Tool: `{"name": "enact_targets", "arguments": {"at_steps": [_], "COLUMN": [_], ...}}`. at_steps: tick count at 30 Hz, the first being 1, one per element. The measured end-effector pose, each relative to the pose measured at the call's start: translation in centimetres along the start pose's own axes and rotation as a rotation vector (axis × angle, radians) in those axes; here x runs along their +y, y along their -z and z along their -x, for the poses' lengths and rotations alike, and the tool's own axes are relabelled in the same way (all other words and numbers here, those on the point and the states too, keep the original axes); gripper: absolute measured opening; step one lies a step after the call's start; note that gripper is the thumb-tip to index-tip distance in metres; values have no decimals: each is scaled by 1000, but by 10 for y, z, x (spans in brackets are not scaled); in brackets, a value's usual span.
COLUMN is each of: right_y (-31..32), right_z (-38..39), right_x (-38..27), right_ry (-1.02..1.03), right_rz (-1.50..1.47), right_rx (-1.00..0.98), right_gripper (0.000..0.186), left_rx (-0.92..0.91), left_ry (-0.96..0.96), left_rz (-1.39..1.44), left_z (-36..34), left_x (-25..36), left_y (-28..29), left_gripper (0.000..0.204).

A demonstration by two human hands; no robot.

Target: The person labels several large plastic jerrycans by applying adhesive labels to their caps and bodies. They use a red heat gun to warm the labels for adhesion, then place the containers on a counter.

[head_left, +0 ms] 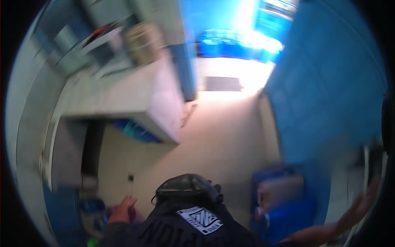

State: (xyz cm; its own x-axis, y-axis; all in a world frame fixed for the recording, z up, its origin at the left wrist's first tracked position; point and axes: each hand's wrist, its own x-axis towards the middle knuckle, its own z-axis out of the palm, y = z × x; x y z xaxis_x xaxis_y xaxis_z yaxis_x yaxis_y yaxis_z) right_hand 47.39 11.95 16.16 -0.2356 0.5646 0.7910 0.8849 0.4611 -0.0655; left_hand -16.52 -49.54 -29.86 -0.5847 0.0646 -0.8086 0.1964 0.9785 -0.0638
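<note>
My left hand (126, 203) hangs low beside my body at the lower left, over the floor, and its blurred fingers do not show clearly. A purple thing (132, 214), too blurred to name, lies just behind it. At the far right my right arm reaches out, with my right hand (365, 201) raised and its fingers stretched. That hand is close to a pale upright panel (343, 187); whether it touches the panel I cannot tell. In front of my dark shirt sits a black, shiny, rounded thing (187, 186).
A white-topped counter (111, 96) stands at left, bearing a tan round container (144, 41) and a pale device (109, 51). Blue jugs (234, 44) line the bright doorway behind a dark mat (223, 84). A brown box (282, 191) rests among blue things beside the blue wall (329, 86).
</note>
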Motion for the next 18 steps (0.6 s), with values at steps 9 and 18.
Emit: {"name": "enact_targets", "arguments": {"at_steps": [9, 18], "right_y": [-259, -252], "right_z": [140, 175], "right_x": [-382, -698], "right_ry": [687, 1016], "right_rz": [-614, -752], "right_rx": [-1433, -1735], "right_gripper": [55, 53], "left_rx": [64, 312], "left_ry": [-271, 273], "left_rz": [623, 1136], "left_z": [-8, 31], "left_x": [-19, -185], "left_y": [-63, -91], "left_gripper": [71, 61]}}
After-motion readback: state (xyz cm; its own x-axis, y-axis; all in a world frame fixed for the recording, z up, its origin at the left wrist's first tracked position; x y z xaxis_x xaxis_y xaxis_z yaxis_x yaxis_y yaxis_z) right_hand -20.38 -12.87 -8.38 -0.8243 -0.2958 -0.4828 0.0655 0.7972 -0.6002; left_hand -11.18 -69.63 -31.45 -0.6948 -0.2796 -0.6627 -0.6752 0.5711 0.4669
